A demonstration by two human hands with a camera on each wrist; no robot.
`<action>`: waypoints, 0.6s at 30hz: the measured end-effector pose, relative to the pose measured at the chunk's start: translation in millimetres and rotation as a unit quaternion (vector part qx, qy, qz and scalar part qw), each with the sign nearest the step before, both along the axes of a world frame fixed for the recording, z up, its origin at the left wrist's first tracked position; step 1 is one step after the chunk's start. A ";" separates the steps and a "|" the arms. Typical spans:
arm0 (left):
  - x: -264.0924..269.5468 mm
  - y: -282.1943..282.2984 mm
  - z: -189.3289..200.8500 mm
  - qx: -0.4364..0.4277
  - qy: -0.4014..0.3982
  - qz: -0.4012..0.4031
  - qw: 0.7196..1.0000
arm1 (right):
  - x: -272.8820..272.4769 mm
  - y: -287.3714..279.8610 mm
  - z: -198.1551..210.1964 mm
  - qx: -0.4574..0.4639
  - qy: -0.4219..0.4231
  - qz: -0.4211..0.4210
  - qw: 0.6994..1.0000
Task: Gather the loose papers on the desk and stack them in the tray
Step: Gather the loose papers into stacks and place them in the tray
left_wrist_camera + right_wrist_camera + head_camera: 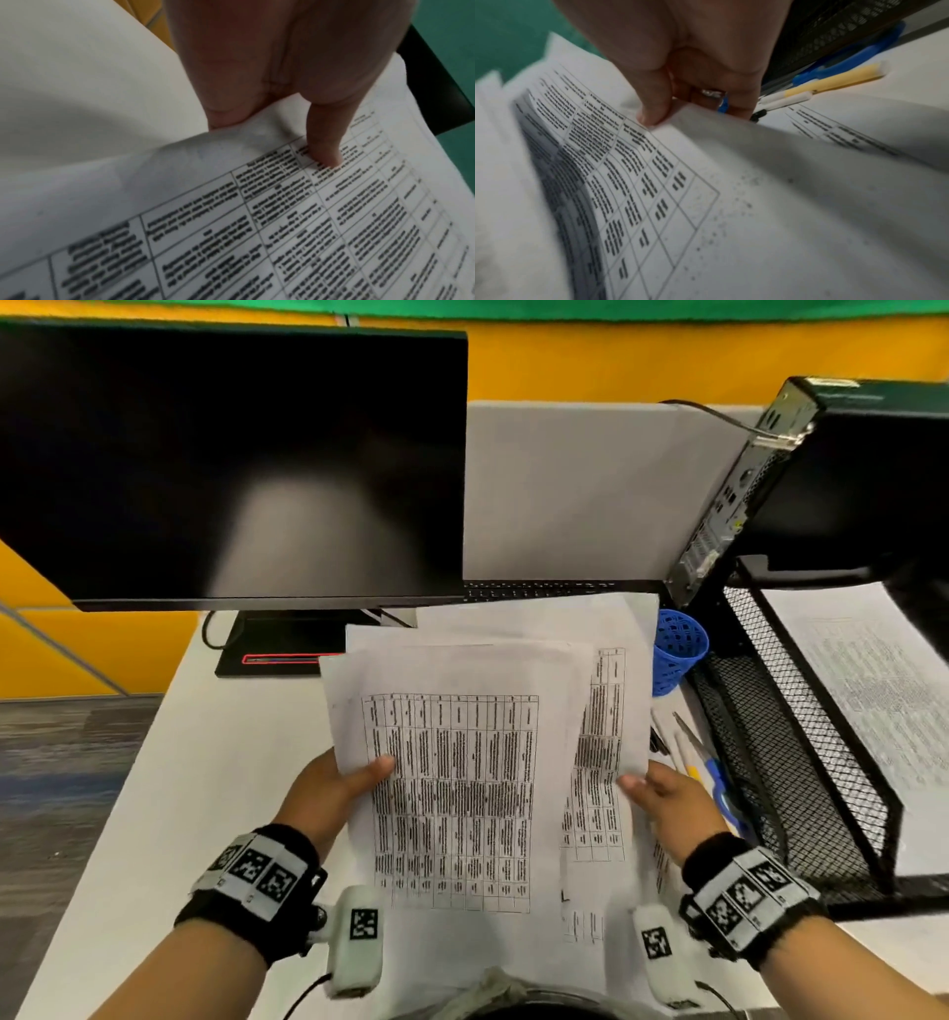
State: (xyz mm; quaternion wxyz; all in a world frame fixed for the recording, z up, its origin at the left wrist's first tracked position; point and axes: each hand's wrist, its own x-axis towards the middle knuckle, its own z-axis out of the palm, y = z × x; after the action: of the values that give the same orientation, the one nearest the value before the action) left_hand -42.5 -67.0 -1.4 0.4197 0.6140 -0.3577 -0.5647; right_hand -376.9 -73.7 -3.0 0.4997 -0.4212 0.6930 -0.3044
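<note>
A loose bundle of white papers (462, 762) printed with tables is held up over the desk in front of me. My left hand (344, 783) pinches its left edge, thumb on top of the printed sheet (308, 203) and fingers underneath. My right hand (662, 796) pinches the right edge of the bundle (680, 182), thumb on top. The sheets are fanned and uneven. A black mesh tray (801, 762) stands at the right with a printed sheet (873, 690) lying in it. One more printed sheet (847, 134) lies on the desk under my right hand.
A dark monitor (231, 464) stands at the back left and a black computer tower (821, 469) at the back right. A blue mesh cup (678, 649), blue-handled scissors (719, 783) and pens (829, 83) lie between the papers and the tray.
</note>
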 end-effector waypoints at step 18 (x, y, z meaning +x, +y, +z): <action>-59.3 -17.7 82.4 -0.207 0.010 0.114 0.972 | 56.3 -32.0 66.5 -0.220 -0.054 0.056 0.972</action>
State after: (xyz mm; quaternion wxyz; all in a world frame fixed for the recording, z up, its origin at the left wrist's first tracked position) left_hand -101.8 -84.7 81.0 0.6025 0.5450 -0.3901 -0.4333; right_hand -320.5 -105.7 63.4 0.4474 -0.5419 0.5565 -0.4433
